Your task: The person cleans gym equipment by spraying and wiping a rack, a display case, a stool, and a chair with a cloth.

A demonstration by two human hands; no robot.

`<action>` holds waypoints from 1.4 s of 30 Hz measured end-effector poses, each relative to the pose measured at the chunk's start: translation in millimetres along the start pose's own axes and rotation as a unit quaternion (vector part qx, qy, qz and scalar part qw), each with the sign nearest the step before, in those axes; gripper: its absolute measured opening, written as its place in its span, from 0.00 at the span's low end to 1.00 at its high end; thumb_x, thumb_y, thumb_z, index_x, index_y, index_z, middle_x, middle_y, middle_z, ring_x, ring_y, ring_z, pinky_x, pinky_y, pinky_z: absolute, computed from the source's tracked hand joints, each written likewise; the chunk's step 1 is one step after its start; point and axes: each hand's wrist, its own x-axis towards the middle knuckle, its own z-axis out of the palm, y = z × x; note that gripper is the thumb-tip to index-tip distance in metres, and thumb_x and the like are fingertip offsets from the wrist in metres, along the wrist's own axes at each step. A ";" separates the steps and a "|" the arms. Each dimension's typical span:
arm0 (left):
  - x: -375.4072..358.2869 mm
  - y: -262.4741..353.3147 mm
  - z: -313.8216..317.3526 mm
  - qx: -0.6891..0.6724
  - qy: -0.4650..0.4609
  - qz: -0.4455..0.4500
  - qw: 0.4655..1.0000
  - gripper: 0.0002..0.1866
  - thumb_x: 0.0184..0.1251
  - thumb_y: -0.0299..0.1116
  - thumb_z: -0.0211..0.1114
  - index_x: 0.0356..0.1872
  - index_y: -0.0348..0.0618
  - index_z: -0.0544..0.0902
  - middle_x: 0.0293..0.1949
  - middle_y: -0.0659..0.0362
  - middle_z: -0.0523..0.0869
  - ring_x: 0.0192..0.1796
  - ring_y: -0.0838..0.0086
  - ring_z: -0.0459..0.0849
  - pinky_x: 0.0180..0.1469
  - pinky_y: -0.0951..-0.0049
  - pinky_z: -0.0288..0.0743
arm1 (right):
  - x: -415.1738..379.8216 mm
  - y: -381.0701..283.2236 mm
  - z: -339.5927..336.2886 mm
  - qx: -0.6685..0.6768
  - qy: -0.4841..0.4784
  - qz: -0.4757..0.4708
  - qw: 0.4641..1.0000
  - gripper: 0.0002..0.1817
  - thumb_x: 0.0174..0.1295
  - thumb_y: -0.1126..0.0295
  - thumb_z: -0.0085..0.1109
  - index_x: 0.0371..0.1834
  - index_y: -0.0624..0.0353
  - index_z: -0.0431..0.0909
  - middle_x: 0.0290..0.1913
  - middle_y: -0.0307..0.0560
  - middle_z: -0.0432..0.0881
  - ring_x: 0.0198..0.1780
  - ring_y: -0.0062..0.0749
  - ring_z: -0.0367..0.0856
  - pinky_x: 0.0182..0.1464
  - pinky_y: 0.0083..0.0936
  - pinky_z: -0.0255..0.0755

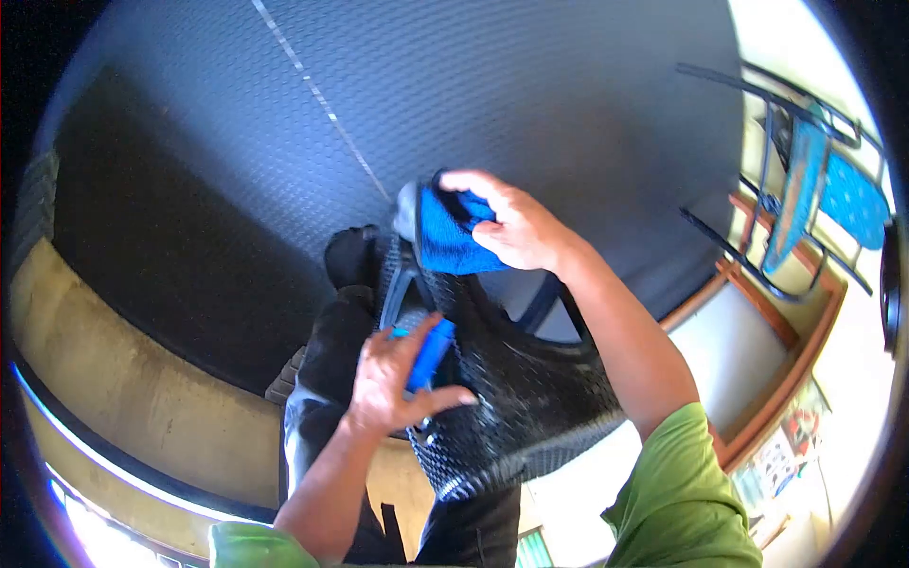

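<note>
A black plastic piece [530, 388] with a woven-looking surface and open gaps lies in front of my body, tilted. My right hand [516, 227] grips a blue cloth [443, 232] with a dark edge at the upper end of this piece. Lower down, my left hand [383, 379] is curled around a small, smooth blue object [432, 355], its thumb stretched out over the black surface. That object's kind is partly hidden by the fingers.
Dark textured matting [568, 95] with a pale seam covers the floor. At the right stands a chair [852, 199] with blue padding and black metal legs, near a brown wooden frame [800, 369]. A tan ledge [142, 369] runs along the left.
</note>
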 end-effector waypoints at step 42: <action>-128.8 127.0 57.0 -0.004 0.001 -0.221 0.975 0.35 0.41 0.30 0.75 0.57 0.36 0.78 0.49 0.53 0.85 0.49 0.62 0.84 0.56 0.58 0.75 | -437.3 36.9 98.8 0.497 0.158 0.228 0.822 0.72 0.29 0.39 0.81 0.76 0.67 0.49 0.71 0.66 0.63 0.71 0.50 0.64 0.71 0.32 0.59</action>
